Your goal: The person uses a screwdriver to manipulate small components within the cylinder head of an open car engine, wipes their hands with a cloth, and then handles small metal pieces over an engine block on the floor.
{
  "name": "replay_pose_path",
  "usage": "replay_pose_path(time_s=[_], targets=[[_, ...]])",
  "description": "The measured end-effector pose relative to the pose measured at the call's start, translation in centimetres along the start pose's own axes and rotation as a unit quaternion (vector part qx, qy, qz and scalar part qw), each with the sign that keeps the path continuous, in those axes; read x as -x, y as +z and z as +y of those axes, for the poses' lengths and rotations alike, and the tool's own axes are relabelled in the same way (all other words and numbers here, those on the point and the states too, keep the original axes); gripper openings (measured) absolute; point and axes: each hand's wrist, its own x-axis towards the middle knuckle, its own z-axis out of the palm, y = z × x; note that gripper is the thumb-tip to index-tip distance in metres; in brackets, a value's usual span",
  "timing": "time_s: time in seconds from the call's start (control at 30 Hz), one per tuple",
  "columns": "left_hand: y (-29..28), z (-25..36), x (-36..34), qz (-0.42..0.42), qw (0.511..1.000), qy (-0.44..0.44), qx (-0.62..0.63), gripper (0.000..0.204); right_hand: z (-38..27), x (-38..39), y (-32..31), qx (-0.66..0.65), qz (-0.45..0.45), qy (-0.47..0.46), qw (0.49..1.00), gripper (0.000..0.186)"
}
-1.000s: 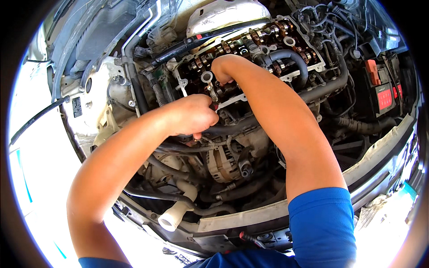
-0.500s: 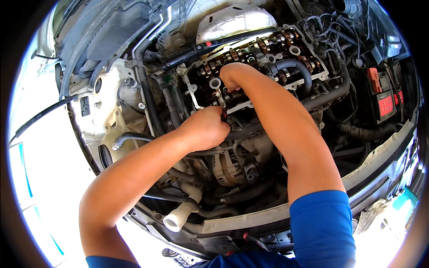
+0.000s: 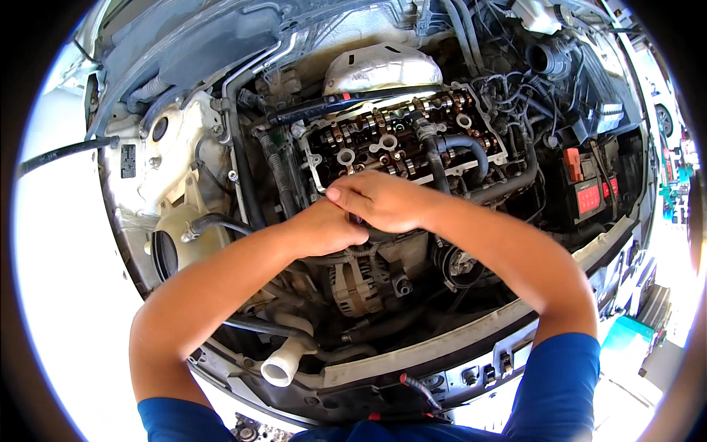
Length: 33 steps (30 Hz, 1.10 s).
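Note:
My left hand (image 3: 328,230) and my right hand (image 3: 379,200) are bunched together at the front-left edge of the open cylinder head (image 3: 405,140), whose camshafts are exposed. Both have curled fingers; the right lies over the left's knuckles, thumb pointing left. Whatever they grip is mostly hidden; a small dark piece shows between them. A black hose (image 3: 442,166) crosses the head to their right, and the alternator (image 3: 357,283) sits below them.
A battery (image 3: 588,195) is at the right, a coolant reservoir (image 3: 191,239) at the left. A white pipe (image 3: 283,361) and a red-handled tool (image 3: 418,387) are near the front crossmember. A silver heat shield (image 3: 383,70) lies behind the head.
My right hand has pulled back from inside the cylinder head to join my left at its front edge, elbow swung outward. My left hand has shifted slightly. The view now shows more at the right.

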Motion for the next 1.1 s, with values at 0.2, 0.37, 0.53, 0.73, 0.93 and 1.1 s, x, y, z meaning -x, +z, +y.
replay_pose_path(time_s=[0.2,0.37,0.53,0.73,0.93,1.1], targets=[[-6.0,4.8,-0.1,-0.152,0.874,-0.067,-0.457,0.029,1.7,2.7,3.4,0.025,0.159,-0.024,0.987,0.062],[-9.3,1.9,-7.7,-0.002,0.876,0.09,-0.474,0.026,2.6,0.6,0.9,0.01,0.023,-0.071,0.997,0.017],[-7.5,-2.2,-14.6,-0.049,0.842,0.132,-0.521,0.031,3.8,0.1,2.7,-0.047,0.064,-0.137,0.987,0.019],[-7.7,-3.1,-15.8,-0.068,0.836,0.152,-0.522,0.026,4.1,0.0,5.0,-0.038,0.237,-0.206,0.949,0.021],[-7.2,-2.8,-15.6,-0.087,0.832,0.133,-0.531,0.024,4.0,-0.3,6.3,-0.035,0.314,-0.209,0.926,0.021],[-6.7,-2.9,-15.8,-0.06,0.846,0.1,-0.52,0.019,4.1,-0.4,6.8,-0.035,0.33,-0.215,0.918,0.023]])
